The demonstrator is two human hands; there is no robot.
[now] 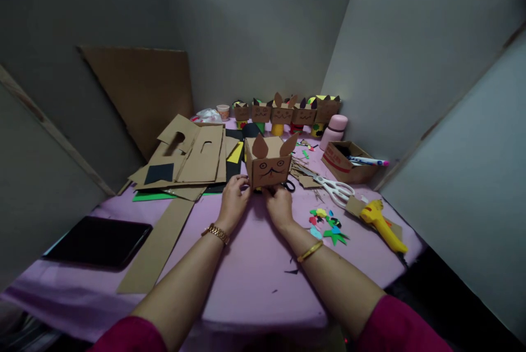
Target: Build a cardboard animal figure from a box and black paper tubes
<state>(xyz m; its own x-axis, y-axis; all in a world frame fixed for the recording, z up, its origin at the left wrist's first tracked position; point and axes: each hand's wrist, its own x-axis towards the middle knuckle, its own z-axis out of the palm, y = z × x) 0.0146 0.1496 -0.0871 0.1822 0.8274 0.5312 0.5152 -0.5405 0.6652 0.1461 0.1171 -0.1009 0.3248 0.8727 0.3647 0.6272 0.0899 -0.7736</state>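
A small cardboard box with two pointed ears and a drawn face stands on the pink table, face towards me. My left hand grips its lower left corner with curled fingers. My right hand holds its lower right edge in the same way. Both wrists wear gold bands.
Cut cardboard sheets with black and green paper lie left of the box. A black tablet and a cardboard strip lie near left. White scissors, a yellow glue gun, paper scraps, an open carton sit right. Several finished animal boxes line the back.
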